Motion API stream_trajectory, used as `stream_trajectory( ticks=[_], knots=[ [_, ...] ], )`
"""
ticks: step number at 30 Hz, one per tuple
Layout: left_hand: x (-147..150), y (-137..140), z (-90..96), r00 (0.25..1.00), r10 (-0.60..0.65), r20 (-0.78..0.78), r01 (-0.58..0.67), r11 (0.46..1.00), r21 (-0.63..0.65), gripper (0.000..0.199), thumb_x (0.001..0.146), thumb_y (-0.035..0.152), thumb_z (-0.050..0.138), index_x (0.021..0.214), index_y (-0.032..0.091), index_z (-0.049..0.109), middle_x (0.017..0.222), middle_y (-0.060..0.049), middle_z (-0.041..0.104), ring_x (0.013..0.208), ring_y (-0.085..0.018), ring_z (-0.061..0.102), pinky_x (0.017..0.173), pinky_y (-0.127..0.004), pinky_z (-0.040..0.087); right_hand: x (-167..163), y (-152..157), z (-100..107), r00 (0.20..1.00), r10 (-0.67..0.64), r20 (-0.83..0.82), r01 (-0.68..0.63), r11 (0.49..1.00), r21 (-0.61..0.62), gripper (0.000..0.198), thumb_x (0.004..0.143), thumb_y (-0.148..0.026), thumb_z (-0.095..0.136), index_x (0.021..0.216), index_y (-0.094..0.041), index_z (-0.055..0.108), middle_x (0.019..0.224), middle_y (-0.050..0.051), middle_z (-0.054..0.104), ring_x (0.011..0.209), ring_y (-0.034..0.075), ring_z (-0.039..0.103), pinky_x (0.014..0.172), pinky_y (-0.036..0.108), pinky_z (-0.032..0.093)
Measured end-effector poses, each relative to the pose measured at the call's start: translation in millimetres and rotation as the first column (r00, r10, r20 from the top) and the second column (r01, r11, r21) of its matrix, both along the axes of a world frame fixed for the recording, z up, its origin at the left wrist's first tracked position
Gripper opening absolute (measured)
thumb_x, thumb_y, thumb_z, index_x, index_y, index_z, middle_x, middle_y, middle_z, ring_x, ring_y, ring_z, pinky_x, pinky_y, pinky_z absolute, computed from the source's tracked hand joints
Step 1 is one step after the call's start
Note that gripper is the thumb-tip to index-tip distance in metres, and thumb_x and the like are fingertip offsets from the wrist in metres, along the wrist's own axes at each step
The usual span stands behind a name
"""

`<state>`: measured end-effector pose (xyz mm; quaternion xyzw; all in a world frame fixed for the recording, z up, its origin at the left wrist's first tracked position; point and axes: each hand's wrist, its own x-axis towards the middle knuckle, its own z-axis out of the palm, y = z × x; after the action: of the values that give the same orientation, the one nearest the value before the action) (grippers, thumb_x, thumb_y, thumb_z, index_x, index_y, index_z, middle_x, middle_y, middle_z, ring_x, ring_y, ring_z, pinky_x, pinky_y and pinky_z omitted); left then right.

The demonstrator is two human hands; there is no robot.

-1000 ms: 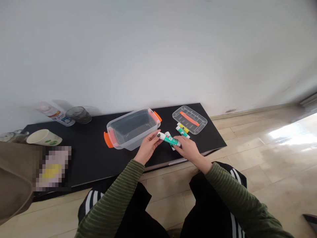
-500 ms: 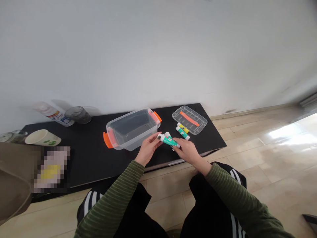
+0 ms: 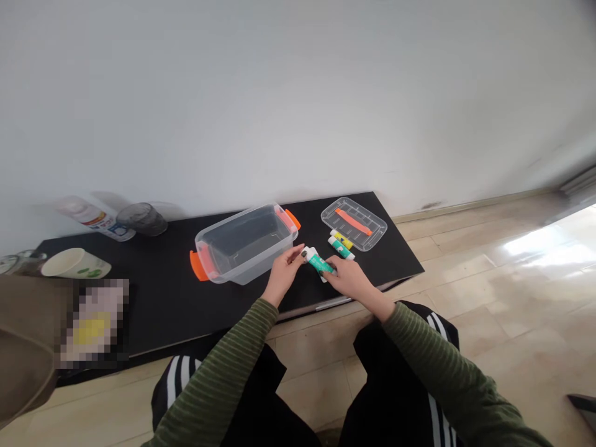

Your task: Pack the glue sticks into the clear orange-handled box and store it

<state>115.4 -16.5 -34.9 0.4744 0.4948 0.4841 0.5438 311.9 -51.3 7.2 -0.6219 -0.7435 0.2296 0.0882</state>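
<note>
Over the front of the black tabletop, my right hand [image 3: 348, 277] is closed round a green-and-white glue stick [image 3: 320, 263], white end pointing up and left. Part of a second white tube shows close against it, mostly covered. My left hand [image 3: 285, 271] has its fingertips pinched at the white end of the glue stick. Beyond my right hand lie another green glue stick [image 3: 341, 248] and a yellow one [image 3: 343, 238], side by side. Left of my hands stands a clear plastic box [image 3: 254, 273] with orange latches, its top uncovered.
The box's clear lid [image 3: 372, 218] with an orange handle lies at the back right. Leftward stand a dark glass [image 3: 142, 220], a spray can [image 3: 97, 217] and a paper cup [image 3: 77, 264]. A blurred-out item [image 3: 95, 323] is at the front left. A wall rises behind.
The glue stick in my hands has turned steeper and now lines up over the second tube. My left fingertips have shifted slightly at its white end. The whole view has moved a little.
</note>
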Motion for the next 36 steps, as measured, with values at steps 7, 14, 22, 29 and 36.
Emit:
stream_trajectory(
  ticks=[7, 14, 22, 29, 36],
  knots=[
    [1, 17, -23.3, 0.742, 0.032, -0.669, 0.159, 0.962, 0.223, 0.037, 0.081, 0.018, 0.062, 0.117, 0.019, 0.07, 0.129, -0.013, 0.067, 0.121, -0.03, 0.06, 0.109, -0.047, 0.042, 7, 19, -15, 0.984, -0.146, 0.097, 0.143, 0.989, 0.037, 0.027, 0.094, -0.035, 0.053, 0.112, -0.017, 0.061, 0.118, 0.013, 0.067, 0.108, 0.025, 0.064, 0.088, 0.032, 0.046],
    [6, 13, -27.3, 0.479, 0.015, -0.878, 0.277, 0.946, 0.168, 0.032, 0.088, 0.019, 0.053, 0.118, 0.015, 0.063, 0.119, -0.016, 0.068, 0.111, -0.03, 0.062, 0.097, -0.044, 0.047, 0, 21, -23, 0.965, -0.138, 0.223, 0.147, 0.989, -0.026, 0.028, 0.095, -0.035, 0.049, 0.114, -0.017, 0.059, 0.119, 0.017, 0.066, 0.105, 0.029, 0.066, 0.083, 0.035, 0.05],
    [7, 10, -14.6, 0.417, -0.022, -0.909, 0.27, 0.958, 0.101, 0.021, 0.092, 0.021, 0.052, 0.11, 0.018, 0.061, 0.107, -0.012, 0.069, 0.101, -0.027, 0.063, 0.087, -0.038, 0.047, 5, 27, -13, 0.959, -0.108, 0.263, 0.137, 0.986, -0.096, 0.03, 0.096, -0.041, 0.05, 0.113, -0.02, 0.064, 0.115, 0.012, 0.068, 0.107, 0.028, 0.066, 0.084, 0.036, 0.049],
    [1, 4, -2.1, 0.547, -0.001, -0.837, 0.235, 0.96, 0.152, 0.022, 0.09, 0.02, 0.054, 0.111, 0.02, 0.06, 0.11, -0.012, 0.069, 0.105, -0.028, 0.063, 0.09, -0.041, 0.047, 28, 41, -8, 0.923, -0.231, 0.308, 0.219, 0.973, 0.071, 0.03, 0.098, -0.032, 0.047, 0.121, -0.019, 0.06, 0.124, 0.014, 0.063, 0.114, 0.027, 0.061, 0.083, 0.034, 0.049],
    [-3, -4, 7.0, 0.852, -0.032, -0.523, 0.126, 0.981, 0.145, 0.023, 0.085, 0.022, 0.06, 0.107, 0.02, 0.061, 0.112, -0.009, 0.071, 0.105, -0.025, 0.065, 0.097, -0.043, 0.047, 27, 43, -21, 0.91, -0.219, 0.351, 0.249, 0.968, -0.041, 0.033, 0.093, -0.031, 0.055, 0.122, -0.014, 0.058, 0.125, 0.017, 0.063, 0.117, 0.03, 0.059, 0.085, 0.036, 0.049]
  ],
)
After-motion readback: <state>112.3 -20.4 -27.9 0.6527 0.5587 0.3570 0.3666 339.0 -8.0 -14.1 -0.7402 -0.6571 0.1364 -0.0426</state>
